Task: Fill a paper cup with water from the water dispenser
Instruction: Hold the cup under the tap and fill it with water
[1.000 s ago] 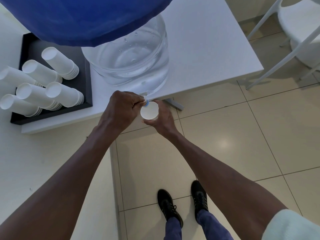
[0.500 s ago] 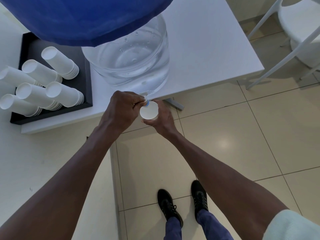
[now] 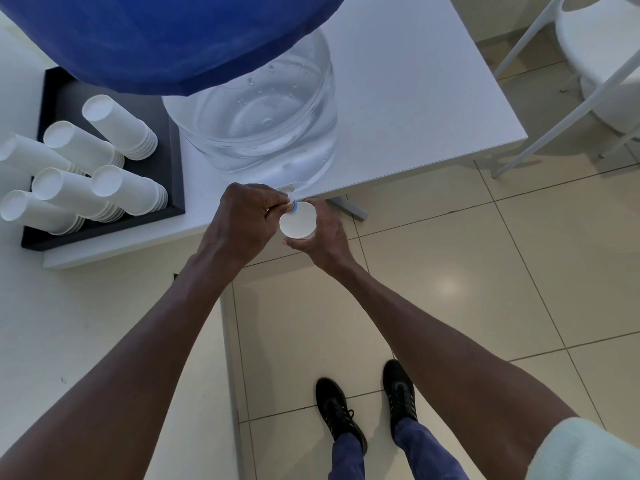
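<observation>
A clear water dispenser (image 3: 263,133) with a blue top stands on the white table (image 3: 415,81) near its front edge. Its small blue tap (image 3: 293,206) juts out over the floor. My left hand (image 3: 247,220) is closed on the tap. My right hand (image 3: 323,233) holds a white paper cup (image 3: 297,221) upright directly under the tap, beyond the table edge. I cannot tell how much water is in the cup.
A black tray (image 3: 173,168) with several stacks of upturned white paper cups (image 3: 114,188) sits left of the dispenser. A white chair (image 3: 588,64) stands at the right. Tiled floor and my black shoes (image 3: 367,410) lie below.
</observation>
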The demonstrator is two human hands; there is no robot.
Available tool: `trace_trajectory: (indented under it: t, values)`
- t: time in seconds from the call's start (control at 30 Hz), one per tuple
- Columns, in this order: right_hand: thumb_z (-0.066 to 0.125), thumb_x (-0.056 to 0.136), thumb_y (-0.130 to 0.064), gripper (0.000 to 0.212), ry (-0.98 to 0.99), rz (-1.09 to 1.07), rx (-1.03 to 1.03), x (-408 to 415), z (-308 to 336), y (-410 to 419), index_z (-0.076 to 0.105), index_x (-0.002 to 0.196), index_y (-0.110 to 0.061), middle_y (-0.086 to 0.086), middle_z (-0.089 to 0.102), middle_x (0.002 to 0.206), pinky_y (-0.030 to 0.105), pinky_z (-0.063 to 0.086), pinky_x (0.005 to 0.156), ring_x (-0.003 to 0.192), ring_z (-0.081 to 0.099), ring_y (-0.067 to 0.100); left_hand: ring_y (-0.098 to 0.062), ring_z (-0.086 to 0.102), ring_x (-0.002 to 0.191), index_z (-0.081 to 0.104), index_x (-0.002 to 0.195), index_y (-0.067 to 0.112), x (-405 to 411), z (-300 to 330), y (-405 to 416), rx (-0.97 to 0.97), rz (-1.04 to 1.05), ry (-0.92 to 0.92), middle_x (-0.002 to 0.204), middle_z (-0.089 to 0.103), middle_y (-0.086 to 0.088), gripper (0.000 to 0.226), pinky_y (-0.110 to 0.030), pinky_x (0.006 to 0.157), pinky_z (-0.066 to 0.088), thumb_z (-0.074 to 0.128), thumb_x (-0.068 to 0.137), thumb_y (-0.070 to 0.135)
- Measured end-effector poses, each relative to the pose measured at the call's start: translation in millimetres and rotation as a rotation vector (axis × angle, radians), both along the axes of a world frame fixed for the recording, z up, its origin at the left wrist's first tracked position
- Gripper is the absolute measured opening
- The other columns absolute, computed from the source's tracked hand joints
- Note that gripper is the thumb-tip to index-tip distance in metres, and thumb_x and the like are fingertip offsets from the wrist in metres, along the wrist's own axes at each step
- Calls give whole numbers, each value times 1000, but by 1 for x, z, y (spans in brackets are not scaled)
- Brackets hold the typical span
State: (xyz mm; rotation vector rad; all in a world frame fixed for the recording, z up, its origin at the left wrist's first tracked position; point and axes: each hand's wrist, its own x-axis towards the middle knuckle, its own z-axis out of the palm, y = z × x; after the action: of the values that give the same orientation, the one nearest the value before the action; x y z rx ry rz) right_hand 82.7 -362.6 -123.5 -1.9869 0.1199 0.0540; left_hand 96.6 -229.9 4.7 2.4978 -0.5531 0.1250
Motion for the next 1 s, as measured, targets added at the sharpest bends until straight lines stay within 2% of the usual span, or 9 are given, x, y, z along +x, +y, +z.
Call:
trace_trajectory:
  t: [0.2, 0.5, 0.77, 1.0]
  values:
    - [92, 61, -28, 71, 3, -6, 22, 0, 2, 0, 54, 121, -20, 0, 65, 113, 41, 51, 82, 105, 57, 25, -16, 72, 90, 78, 93, 7, -1, 2, -2, 7, 3, 6, 95, 77, -9, 11, -29, 82, 56, 73, 84, 9]
    - [92, 61, -31, 72, 0, -11, 19, 0, 2, 1, 54, 121, -21, -1, 63, 113, 33, 46, 78, 104, 54, 22, -14, 72, 90, 78, 94, 6, -2, 3, -2, 3, 7, 4, 96, 77, -9, 11, -26, 82, 55, 73, 84, 10]
    - [92, 61, -31, 74, -1, -4, 12, 0, 1, 1, 53, 122, -19, 2, 63, 114, 37, 49, 80, 105, 55, 24, -14, 72, 89, 78, 94, 6, -2, 4, -3, 5, 14, 12, 95, 77, -9, 11, -22, 81, 53, 73, 84, 10]
    - [92, 61, -32, 72, 1, -11, 4, 1, -1, 2, 53, 121, -21, 0, 62, 113, 30, 41, 75, 104, 53, 22, -16, 72, 88, 78, 94, 5, -1, 5, -3, 13, 3, 9, 95, 77, -11, 12, -21, 80, 53, 74, 84, 9]
